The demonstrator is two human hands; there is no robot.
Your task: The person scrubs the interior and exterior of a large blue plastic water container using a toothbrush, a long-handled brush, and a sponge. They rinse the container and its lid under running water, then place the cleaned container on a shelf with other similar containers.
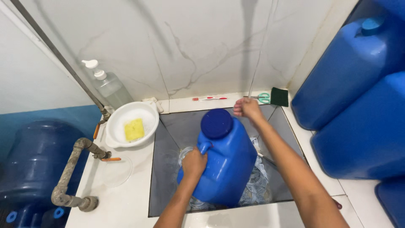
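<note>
1. Head view looking straight down, so we get both of our arms reaching into a sunken grey-tiled basin (168, 169) set in a white tiled counter.
2. Main item: a blue plastic jerrycan with a round dark-blue screw cap (225, 162). It's tilted, cap end pointing up towards the back wall, bottom end down in the basin on top of a messy coil of clear plastic tubing (259, 185).
3. Our left hand (194, 162) is wrapped shut around the can's moulded handle, just below and left of the cap, so the body of the can sits to the right of that grip.
4. Our right hand (248, 107) is up behind the can, past the cap, fingers pinched together on a thin clear hose (257, 59) that runs up the marble-look wall. It's apart from the can, not touching it.
5. Around the basin: a white round plastic bowl (126, 114) holding a yellow sponge (134, 129) to the left, a clear pump bottle (109, 85) behind it, and a grey pipe with an orange-handled tap (80, 147).
6. On the back ledge: a red-and-white toothbrush (210, 98), teal-handled scissors (262, 98) and a dark green scouring pad (279, 96).
7. Big blue plastic drums (358, 84) stacked on the right, a dark blue water jug (36, 160) on the left.
</note>
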